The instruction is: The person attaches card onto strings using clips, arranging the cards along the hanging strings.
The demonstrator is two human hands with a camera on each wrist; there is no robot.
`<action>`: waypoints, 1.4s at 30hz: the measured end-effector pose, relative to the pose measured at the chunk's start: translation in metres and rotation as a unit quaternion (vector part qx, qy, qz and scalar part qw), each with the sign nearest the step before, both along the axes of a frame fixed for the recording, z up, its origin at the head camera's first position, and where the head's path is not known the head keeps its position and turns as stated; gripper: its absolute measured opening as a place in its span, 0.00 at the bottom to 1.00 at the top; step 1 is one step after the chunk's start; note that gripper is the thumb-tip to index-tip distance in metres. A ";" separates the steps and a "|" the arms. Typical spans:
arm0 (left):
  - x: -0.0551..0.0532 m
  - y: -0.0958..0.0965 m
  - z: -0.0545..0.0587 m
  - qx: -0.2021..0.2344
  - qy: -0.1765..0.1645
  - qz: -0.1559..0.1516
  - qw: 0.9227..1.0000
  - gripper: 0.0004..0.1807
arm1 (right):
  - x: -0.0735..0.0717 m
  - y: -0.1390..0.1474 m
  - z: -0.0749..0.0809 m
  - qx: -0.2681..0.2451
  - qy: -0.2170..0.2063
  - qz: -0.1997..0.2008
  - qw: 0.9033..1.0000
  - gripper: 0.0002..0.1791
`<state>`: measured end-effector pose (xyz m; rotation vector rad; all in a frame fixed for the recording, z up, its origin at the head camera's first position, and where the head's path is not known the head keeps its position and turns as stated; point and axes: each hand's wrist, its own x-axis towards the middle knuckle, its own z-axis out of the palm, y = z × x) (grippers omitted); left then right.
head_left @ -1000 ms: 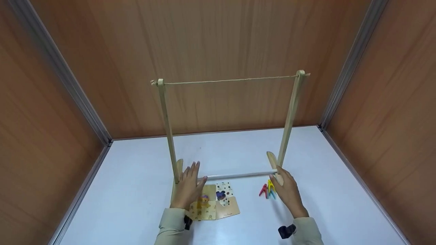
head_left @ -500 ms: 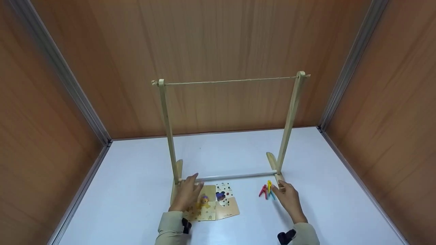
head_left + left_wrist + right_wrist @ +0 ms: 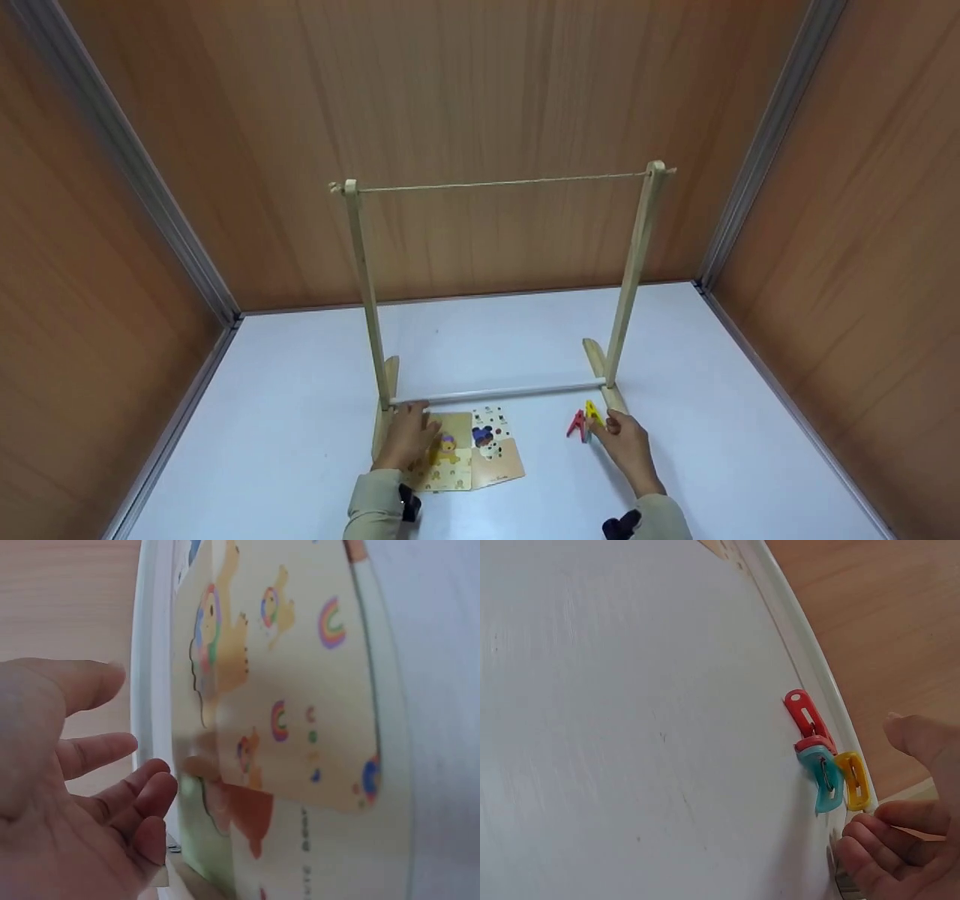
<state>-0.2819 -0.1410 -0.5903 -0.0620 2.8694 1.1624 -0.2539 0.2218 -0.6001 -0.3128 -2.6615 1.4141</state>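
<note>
My left hand [image 3: 407, 436] hovers over the left part of several small cartoon-printed cards [image 3: 498, 460], its fingers loosely bent near the left end of the white rod. In the left wrist view a card with a lion and rainbows [image 3: 300, 682] lies beside the fingers, which hold nothing. My right hand [image 3: 626, 446] is right beside three plastic clothespins: a red clothespin [image 3: 808, 716], a blue clothespin [image 3: 825, 784] and a yellow clothespin [image 3: 855, 781]. Its fingertips are right at the yellow one, with the thumb apart from the fingers.
A wooden stand surrounds the work, with a left post [image 3: 364, 292], a right post [image 3: 632, 277], a string [image 3: 495, 183] tied between their tops and a white rod [image 3: 499, 392] low down. It stands on a white table [image 3: 255, 450] enclosed by wood-grain panels [image 3: 495, 90].
My right hand has left the stand's right foot and come down toward me to the clothespins. My left hand has drawn back from beside the left post to over the cards, fingers more bent.
</note>
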 end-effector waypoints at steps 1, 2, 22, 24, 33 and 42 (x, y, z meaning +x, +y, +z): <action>0.000 0.000 -0.001 0.001 -0.001 0.001 1.000 0.26 | -0.001 -0.001 0.000 0.000 0.002 0.000 1.000 0.32; -0.001 -0.001 -0.003 0.002 -0.004 0.002 1.000 0.27 | -0.001 -0.001 -0.001 0.003 0.005 0.000 1.000 0.31; -0.005 0.001 -0.009 0.012 -0.015 0.015 1.000 0.23 | -0.007 -0.008 -0.008 0.023 -0.018 0.005 1.000 0.16; -0.004 0.001 -0.010 0.013 -0.018 0.012 1.000 0.22 | -0.006 -0.007 -0.009 0.026 -0.021 0.003 0.999 0.16; -0.008 0.000 -0.004 -0.003 -0.021 0.005 1.000 0.22 | -0.004 -0.004 -0.008 0.011 -0.022 0.007 1.000 0.21; -0.014 0.001 0.003 -0.050 -0.026 0.004 0.998 0.24 | -0.008 -0.007 -0.010 0.024 -0.014 -0.005 1.000 0.26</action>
